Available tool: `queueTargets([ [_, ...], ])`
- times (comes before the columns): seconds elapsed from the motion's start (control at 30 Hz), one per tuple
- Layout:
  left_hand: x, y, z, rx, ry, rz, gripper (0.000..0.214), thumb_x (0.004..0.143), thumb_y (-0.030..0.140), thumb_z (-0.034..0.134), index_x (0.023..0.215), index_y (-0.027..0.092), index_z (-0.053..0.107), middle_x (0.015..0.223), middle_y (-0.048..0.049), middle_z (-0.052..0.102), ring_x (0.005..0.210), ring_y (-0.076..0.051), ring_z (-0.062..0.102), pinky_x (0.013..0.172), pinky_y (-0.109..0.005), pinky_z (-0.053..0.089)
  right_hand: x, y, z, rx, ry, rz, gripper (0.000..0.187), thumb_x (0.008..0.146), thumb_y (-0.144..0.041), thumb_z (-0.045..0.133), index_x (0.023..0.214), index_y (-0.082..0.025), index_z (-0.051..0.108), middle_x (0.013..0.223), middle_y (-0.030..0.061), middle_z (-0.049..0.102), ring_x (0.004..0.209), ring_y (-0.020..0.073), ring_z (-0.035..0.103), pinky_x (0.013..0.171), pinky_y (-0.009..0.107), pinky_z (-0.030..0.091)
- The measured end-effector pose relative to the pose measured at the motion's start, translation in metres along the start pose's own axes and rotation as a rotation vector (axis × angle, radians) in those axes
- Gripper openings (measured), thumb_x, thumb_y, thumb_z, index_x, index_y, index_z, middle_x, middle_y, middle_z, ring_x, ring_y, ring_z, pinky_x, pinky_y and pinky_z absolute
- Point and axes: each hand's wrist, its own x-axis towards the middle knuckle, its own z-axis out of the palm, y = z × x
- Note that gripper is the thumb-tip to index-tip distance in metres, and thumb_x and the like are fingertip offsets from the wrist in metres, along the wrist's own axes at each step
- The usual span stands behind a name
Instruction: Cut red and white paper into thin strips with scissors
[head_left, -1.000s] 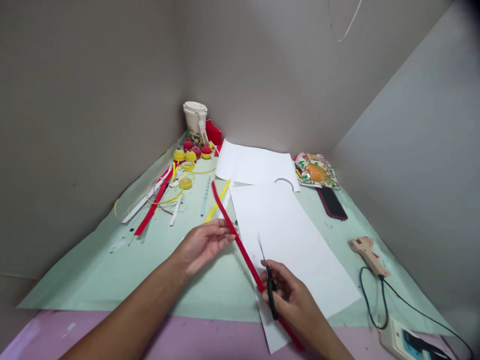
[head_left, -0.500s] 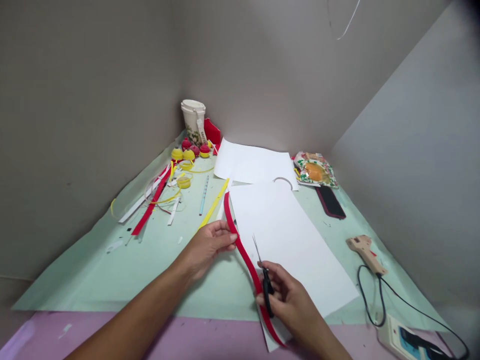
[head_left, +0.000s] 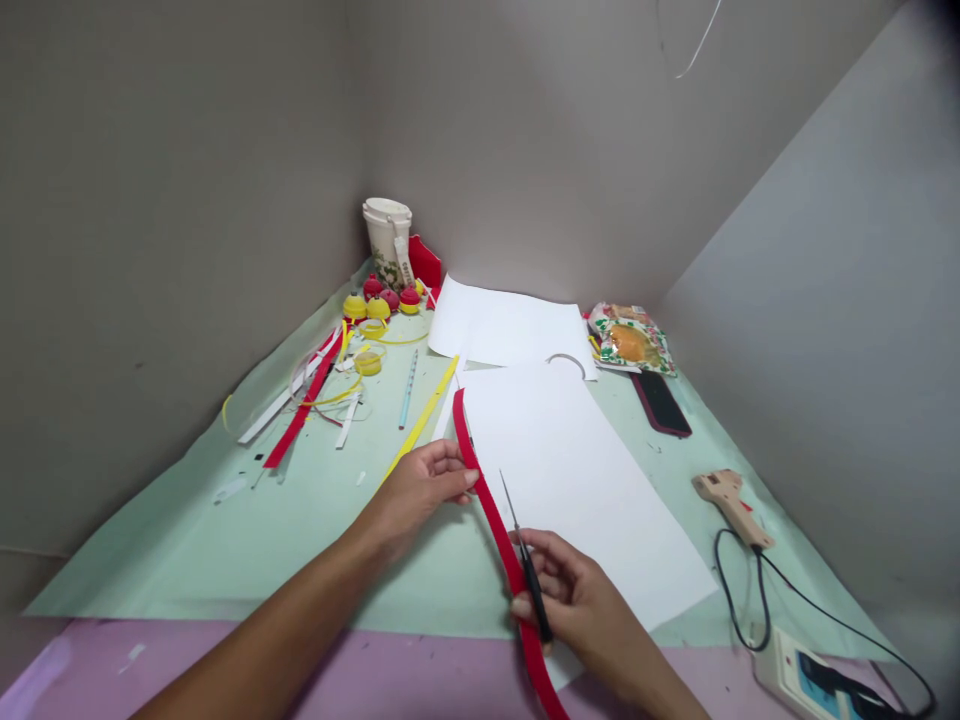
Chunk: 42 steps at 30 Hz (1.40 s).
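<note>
A long red strip (head_left: 495,525) runs from above my left hand down past my right hand to the bottom edge. My left hand (head_left: 431,485) pinches its upper part between thumb and fingers. Dark-handled scissors (head_left: 529,580) are gripped in my right hand (head_left: 574,590), their thin blades pointing up and away beside the strip. The thumb of that hand also touches the red strip. Under the scissors lies a large white sheet (head_left: 592,500), and a second white sheet (head_left: 510,320) is behind it.
On the left are a yellow strip (head_left: 424,415), a pencil (head_left: 409,390), red and white strips (head_left: 307,405), and red and yellow balls (head_left: 379,307) by a white cup (head_left: 387,240). To the right are a phone (head_left: 660,404), a glue gun (head_left: 733,508) and a power strip (head_left: 787,675).
The red strip has shifted slightly right and toward me, its lower end now reaching past the frame's bottom. The scissors have turned a little in my right hand, their blades appearing closer together.
</note>
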Motion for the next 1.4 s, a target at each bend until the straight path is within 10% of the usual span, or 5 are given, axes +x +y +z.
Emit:
queueTargets([
  [1.4, 0.0001, 0.0012, 0.0029, -0.023, 0.057, -0.079, 0.026, 0.073, 0.030, 0.073, 0.085, 0.014, 0.057, 0.071, 0.0006, 0.061, 0.058, -0.009, 0.058, 0.063, -0.025, 0.049, -0.0018, -0.0034, -0.0009, 0.054, -0.063, 0.043, 0.053, 0.071, -0.029, 0.078, 0.119, -0.018, 0.057, 0.076, -0.0036, 0.052, 0.060, 0.0080, 0.051, 0.044, 0.016, 0.047],
])
